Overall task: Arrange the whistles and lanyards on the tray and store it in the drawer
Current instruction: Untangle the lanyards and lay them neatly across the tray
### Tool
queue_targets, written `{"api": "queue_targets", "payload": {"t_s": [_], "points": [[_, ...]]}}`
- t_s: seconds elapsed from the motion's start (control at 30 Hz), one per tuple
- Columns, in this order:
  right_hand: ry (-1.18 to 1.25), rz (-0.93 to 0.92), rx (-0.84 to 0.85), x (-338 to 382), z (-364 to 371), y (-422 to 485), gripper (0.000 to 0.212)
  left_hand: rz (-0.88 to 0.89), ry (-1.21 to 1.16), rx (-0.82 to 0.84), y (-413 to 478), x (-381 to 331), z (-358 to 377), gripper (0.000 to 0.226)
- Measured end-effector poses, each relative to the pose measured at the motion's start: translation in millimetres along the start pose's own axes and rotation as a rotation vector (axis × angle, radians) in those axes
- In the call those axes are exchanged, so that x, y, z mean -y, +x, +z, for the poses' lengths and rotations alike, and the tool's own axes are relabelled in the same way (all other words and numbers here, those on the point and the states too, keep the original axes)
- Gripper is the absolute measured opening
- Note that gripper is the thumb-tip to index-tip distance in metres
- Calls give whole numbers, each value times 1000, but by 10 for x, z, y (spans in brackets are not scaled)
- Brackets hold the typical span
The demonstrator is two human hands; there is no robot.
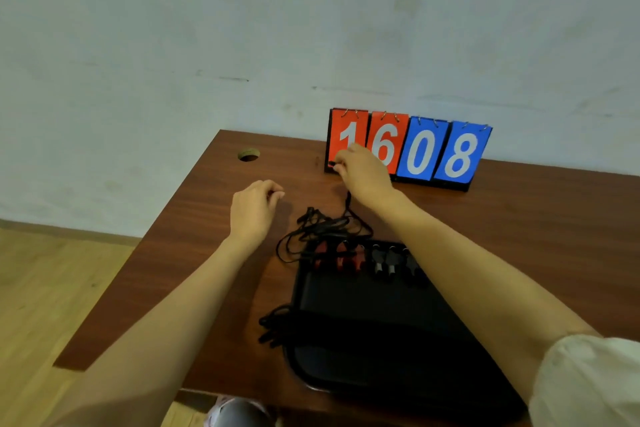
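Observation:
A black tray (363, 295) lies on the brown desk. Along its far edge stand red whistles (341, 255) and, to their right, black whistles (384, 258). A tangle of black lanyards (322, 224) lies on the desk just beyond the tray, and another bundle of lanyards (273, 324) hangs over its left side. My right hand (363, 172) is raised beyond the tangle, its fingers pinched on a lanyard whose cord runs down to the heap. My left hand (254, 208) hovers left of the tangle, fingers loosely curled and holding nothing.
A flip scoreboard (433, 152) reading 1608 stands at the back of the desk (194, 253) against the wall, right behind my right hand. A cable hole (248, 154) is at the far left of the desk. Wooden floor lies to the left.

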State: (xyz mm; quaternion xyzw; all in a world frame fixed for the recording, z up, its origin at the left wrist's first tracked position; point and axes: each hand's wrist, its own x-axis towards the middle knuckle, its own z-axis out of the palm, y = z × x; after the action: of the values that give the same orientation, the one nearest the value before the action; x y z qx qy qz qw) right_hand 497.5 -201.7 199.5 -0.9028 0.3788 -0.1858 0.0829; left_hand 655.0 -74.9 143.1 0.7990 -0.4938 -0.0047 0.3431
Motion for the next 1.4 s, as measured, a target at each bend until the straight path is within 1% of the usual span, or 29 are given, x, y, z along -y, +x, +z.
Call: {"api": "queue_targets", "payload": {"t_s": [0.07,0.13,0.27,0.3,0.37,0.47,0.6,0.7,0.87,0.97,1.03,1.13,1.23,1.33,1.4], "points": [[101,63,-90,-74,-315,-32,22,28,-29,65,21,-205,-78,17],[212,76,-141,-96,-629,-78,19,96,-101,110,70,-508,-167,23],[393,33,-206,9,-1162,-218,6,229,-259,100,228,-1253,-336,39],[419,10,-227,45,-1273,-256,5,262,-284,98,263,-1415,-368,39],[433,-38,-273,87,-1476,-325,4,284,-319,116,298,-1665,-432,29],[381,-59,-412,58,-1767,-415,8,263,-270,89,343,-1822,-537,27],[374,40,-608,-155,-2099,-536,9,207,-261,53,428,-1753,-747,27],[365,116,-689,-329,-2258,-642,8,217,-185,36,524,-1636,-906,25],[316,196,-681,-560,-2285,-833,8,170,-83,34,556,-1500,-1019,21],[332,249,-716,-679,-2256,-945,7,122,-58,64,491,-1406,-997,21],[321,271,-688,-720,-2208,-1012,7,79,-56,90,430,-1351,-949,22],[309,313,-570,-743,-2093,-1090,7,33,-163,95,355,-1321,-875,21],[390,350,-399,-730,-1956,-1105,7,24,-306,16,319,-1350,-862,20],[505,364,-270,-604,-1796,-1053,18,100,-253,-6,287,-1385,-898,23],[590,363,-226,-467,-1683,-963,25,143,-223,-6,268,-1392,-905,24]]}}
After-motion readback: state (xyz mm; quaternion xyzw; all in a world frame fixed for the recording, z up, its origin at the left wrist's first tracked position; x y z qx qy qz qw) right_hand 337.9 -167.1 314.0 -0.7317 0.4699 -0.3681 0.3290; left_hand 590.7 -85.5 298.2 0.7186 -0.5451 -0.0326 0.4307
